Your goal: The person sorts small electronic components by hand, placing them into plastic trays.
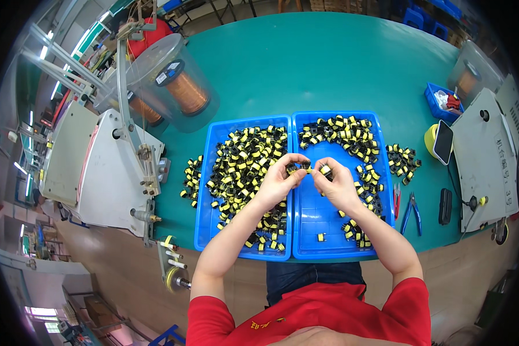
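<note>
My left hand [278, 182] is closed in a pinch on a small black transformer coil [292, 169] wrapped in yellow tape. Close beside it, my right hand [339, 189] grips another yellow-taped coil [326, 170] between thumb and fingers. Both hands are raised over the seam where two blue trays meet. The left tray [200, 228] is heaped with similar coils [242, 167]. In the right tray [323, 202], coils line the far and right sides, and a single one [321, 237] lies near its front. My fingers partly hide the held coils.
Loose coils lie on the green table [305, 63] beside both trays. Red-handled pliers [397, 200], blue pliers [412, 213] and a black case [445, 206] are at right. Grey machines [109, 173] flank me. Copper wire spools [187, 92] stand in a clear tub at far left.
</note>
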### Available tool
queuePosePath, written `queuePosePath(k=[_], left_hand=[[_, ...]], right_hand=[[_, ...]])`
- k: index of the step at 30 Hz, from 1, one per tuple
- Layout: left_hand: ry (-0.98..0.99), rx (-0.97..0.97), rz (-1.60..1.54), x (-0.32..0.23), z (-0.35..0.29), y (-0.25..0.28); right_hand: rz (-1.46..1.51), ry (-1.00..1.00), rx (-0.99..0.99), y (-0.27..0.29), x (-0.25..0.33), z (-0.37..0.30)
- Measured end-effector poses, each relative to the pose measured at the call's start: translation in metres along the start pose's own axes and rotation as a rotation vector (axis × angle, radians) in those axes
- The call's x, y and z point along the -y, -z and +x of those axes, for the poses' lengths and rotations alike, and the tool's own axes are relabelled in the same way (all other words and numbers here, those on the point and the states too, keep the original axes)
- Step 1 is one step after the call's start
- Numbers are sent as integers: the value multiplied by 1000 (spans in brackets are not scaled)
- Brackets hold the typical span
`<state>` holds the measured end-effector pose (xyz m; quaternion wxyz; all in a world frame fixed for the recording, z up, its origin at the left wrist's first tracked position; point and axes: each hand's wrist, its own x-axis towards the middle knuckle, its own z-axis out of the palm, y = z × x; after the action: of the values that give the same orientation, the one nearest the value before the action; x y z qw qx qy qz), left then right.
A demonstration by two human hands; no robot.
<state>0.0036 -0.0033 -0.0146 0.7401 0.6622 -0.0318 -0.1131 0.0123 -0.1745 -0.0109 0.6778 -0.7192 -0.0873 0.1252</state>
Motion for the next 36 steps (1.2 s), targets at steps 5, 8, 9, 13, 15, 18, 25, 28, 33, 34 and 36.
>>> queuePosePath(k=[5, 8, 9, 13, 15, 18, 25, 28, 33, 34, 36], left_hand=[[30, 28, -15, 2, 0, 1], [33, 45, -41, 3, 1, 1], [31, 51, -50, 3, 1, 1], [26, 75, -44, 4, 0, 2], [48, 90, -43, 2, 1, 2], [12, 58, 29, -2, -1, -4], [48, 53, -114, 0, 0, -1], [91, 18, -420, -1, 4, 7], [107, 68, -557, -2, 6, 13], [122, 80, -584, -3, 5, 13], [136, 92, -589, -2, 4, 13]], right_hand=[[-20, -7, -3, 2, -1, 2], [-15, -20, 2, 2, -4, 4], [-11, -25, 7, 2, -5, 4], [6, -52, 8, 1, 0, 3], [-3, -48, 2, 2, -2, 4], [32, -25, -5, 3, -6, 4], [-2, -39, 18, -1, -3, 3], [73, -4, -61, -2, -4, 3], [-70, 54, -33, -2, -1, 1], [-70, 54, -32, -2, -1, 0], [-188, 190, 9, -2, 2, -1]])
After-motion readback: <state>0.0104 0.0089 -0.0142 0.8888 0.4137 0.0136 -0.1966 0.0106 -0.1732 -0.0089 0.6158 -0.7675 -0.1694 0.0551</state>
